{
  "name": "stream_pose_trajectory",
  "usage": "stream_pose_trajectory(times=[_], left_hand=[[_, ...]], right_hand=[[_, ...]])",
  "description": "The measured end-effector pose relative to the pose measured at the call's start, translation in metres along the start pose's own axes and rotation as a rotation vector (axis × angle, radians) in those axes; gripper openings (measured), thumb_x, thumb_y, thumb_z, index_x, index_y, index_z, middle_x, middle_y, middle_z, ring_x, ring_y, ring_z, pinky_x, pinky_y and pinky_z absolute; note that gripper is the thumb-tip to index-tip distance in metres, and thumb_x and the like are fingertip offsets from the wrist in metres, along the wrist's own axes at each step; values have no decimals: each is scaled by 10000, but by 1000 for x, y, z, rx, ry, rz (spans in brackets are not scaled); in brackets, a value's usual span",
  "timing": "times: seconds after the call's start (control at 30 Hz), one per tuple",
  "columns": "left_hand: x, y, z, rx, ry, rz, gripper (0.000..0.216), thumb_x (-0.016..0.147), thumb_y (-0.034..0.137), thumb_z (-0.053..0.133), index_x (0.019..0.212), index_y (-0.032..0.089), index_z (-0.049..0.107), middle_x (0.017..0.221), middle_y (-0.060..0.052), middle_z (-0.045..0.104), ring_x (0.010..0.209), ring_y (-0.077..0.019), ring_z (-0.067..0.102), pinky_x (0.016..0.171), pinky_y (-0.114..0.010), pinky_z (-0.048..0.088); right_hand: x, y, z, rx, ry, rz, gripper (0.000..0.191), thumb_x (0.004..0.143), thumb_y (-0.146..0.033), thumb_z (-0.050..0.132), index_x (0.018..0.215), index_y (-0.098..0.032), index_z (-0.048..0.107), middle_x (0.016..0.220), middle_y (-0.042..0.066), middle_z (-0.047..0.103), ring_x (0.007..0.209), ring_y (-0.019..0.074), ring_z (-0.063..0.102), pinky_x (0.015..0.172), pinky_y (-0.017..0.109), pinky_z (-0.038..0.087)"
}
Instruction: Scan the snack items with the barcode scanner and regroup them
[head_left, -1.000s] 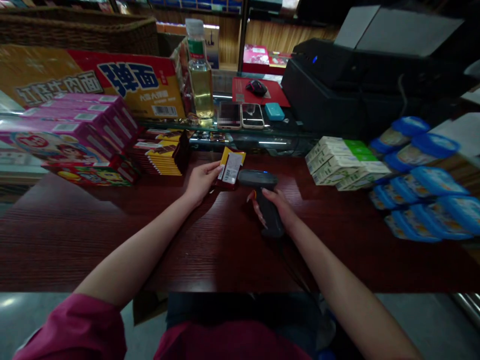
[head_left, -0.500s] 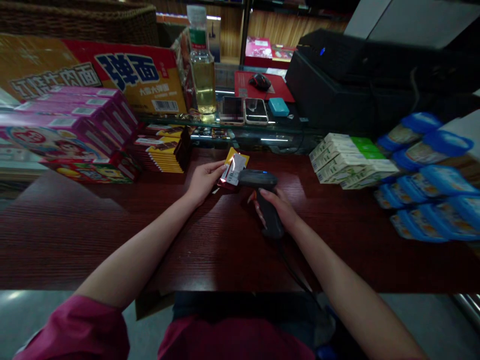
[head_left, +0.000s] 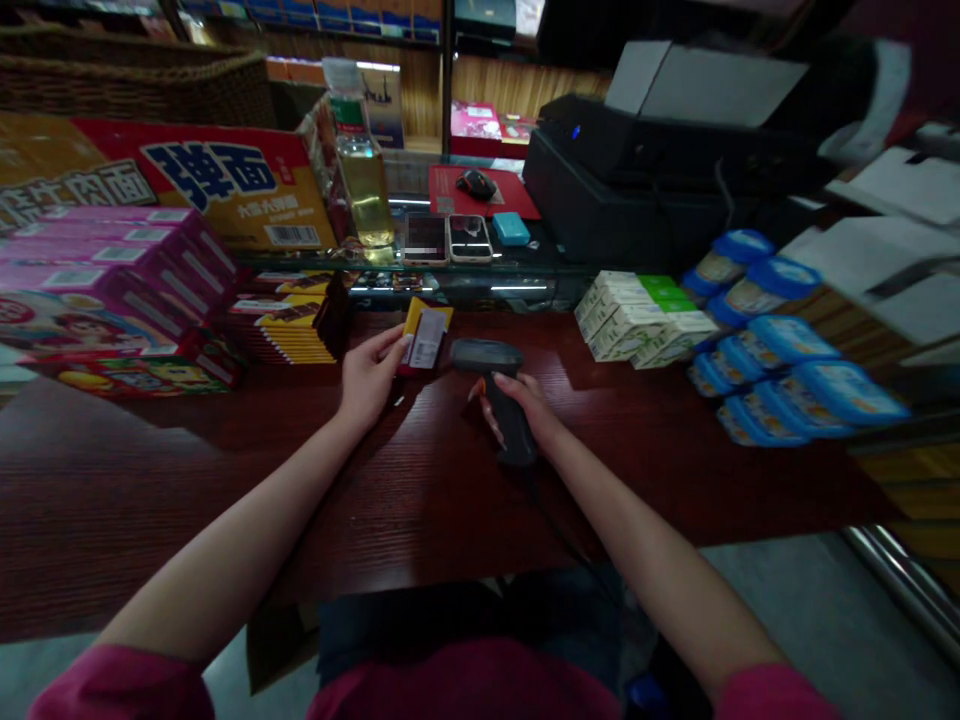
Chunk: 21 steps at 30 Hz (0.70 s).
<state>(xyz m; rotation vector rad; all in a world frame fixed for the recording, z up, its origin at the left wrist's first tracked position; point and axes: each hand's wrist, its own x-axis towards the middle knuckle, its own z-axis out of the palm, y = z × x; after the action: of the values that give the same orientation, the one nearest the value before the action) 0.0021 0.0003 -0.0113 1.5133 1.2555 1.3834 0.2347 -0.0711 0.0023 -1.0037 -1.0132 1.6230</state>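
My left hand (head_left: 369,376) pinches the left edge of a small yellow and dark red snack packet (head_left: 426,338), whose white label faces up. In my right hand (head_left: 525,405) is a black barcode scanner (head_left: 516,425), gripped by its handle with the head pointing left at the packet. A gap separates the scanner's head from the packet. Left of my left hand stands a stack of similar yellow and dark flat packets (head_left: 289,320). A cable runs from the scanner's handle down past the table edge.
Pink boxes (head_left: 112,270) stand at the left before a noodle carton (head_left: 217,190). A bottle of yellow liquid (head_left: 364,190) and two phones (head_left: 469,240) are at the back. White-green cartons (head_left: 637,320) and blue-lidded tubs (head_left: 795,380) line the right of the dark wooden table (head_left: 420,500).
The head view has turned right, so everything sits further left in the picture. The scanner's head has drawn slightly away from the packet; both hands keep their hold.
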Motion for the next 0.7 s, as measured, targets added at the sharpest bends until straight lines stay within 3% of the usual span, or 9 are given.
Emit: stream_pose_trajectory(times=[0.07, 0.13, 0.23, 0.33, 0.4, 0.5, 0.6, 0.7], left_hand=[[-7, 3, -5, 228, 34, 199, 416, 946, 450, 660, 1280, 215, 739, 1244, -70, 768, 1116, -257, 752, 997, -385, 592], [-15, 6, -9, 486, -31, 395, 358, 977, 394, 631, 1300, 275, 730, 1230, -48, 772, 1060, -236, 774, 959, -343, 607], [-28, 10, -6, 720, -256, 689, 357, 1002, 289, 591, 1342, 297, 700, 1285, -48, 743, 1060, -227, 775, 920, -317, 625], [-40, 12, 13, 812, -460, 908, 439, 1003, 140, 508, 1401, 259, 653, 1355, -68, 702, 1205, -250, 714, 941, -353, 633], [-45, 13, 34, 878, -541, 953, 499, 980, 76, 480, 1433, 234, 622, 1378, -87, 689, 1264, -266, 678, 922, -365, 645], [-48, 16, 80, 972, -591, 905, 506, 974, 70, 475, 1455, 177, 592, 1459, -121, 630, 1330, -282, 633, 985, -387, 624], [-39, 20, 135, 984, -591, 814, 466, 1008, 168, 487, 1462, 105, 569, 1533, -160, 555, 1425, -289, 546, 1170, -427, 495], [-19, 23, 184, 952, -587, 736, 531, 1013, 271, 515, 1498, 58, 511, 1579, -201, 492, 1500, -300, 450, 1255, -444, 377]], right_hand=[[0, -4, -7, 19, 24, -33, 504, 754, -630, 741, 873, -143, 694, 594, -18, 606, 378, 114, 532, 297, 223, 437], [-2, -9, -19, 58, 70, -71, 501, 760, -634, 731, 881, -150, 693, 591, -26, 600, 369, 111, 522, 295, 225, 438], [-8, -14, -43, 112, 124, -123, 490, 766, -632, 735, 880, -157, 697, 593, -33, 591, 372, 104, 511, 299, 219, 441], [-20, -16, -72, 150, 183, -115, 487, 758, -623, 757, 871, -151, 708, 595, -34, 576, 387, 97, 509, 304, 203, 435], [-30, -17, -92, 168, 212, -99, 493, 759, -628, 757, 866, -149, 711, 593, -33, 570, 385, 94, 503, 303, 199, 432], [-44, -21, -115, 158, 226, -101, 490, 768, -629, 746, 868, -151, 708, 588, -27, 575, 371, 98, 496, 295, 206, 428], [-51, -28, -129, 161, 226, -116, 468, 796, -613, 723, 897, -157, 699, 599, -20, 595, 373, 104, 506, 298, 208, 432], [-51, -32, -134, 200, 205, -123, 460, 814, -607, 698, 907, -157, 683, 596, -21, 599, 367, 102, 503, 302, 206, 434]])
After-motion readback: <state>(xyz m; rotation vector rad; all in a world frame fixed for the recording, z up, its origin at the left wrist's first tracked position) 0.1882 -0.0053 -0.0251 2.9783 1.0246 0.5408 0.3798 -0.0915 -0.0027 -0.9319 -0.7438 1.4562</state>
